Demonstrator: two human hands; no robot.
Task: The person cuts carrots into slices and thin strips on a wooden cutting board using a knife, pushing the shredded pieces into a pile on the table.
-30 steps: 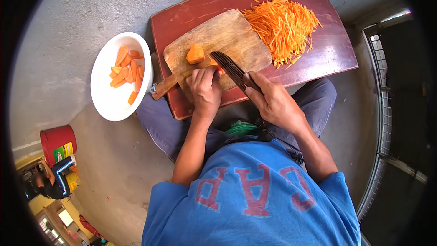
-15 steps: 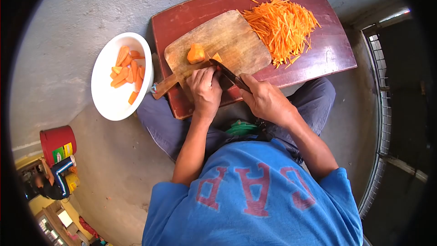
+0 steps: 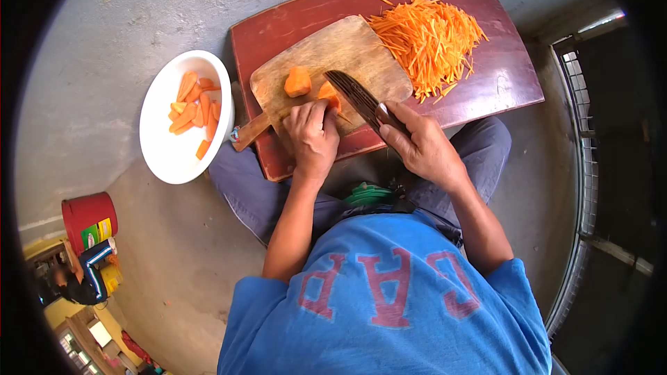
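Holding a bright orange, cut carrot chunk [image 3: 329,94] is the curled left hand [image 3: 314,137], while the right hand [image 3: 425,148] clasps a knife [image 3: 354,97].

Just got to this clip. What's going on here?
Food cutting, by the look of it: the left hand steadies a carrot piece on the board, and the right hand holds a knife beside it. Another chunk lies nearby. Carrot strips are heaped on the table; uncut pieces sit in the bowl.

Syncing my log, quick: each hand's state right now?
Left hand: closed, holding a cut orange carrot chunk.
Right hand: closed, holding a long, dark, curved-bladed knife.
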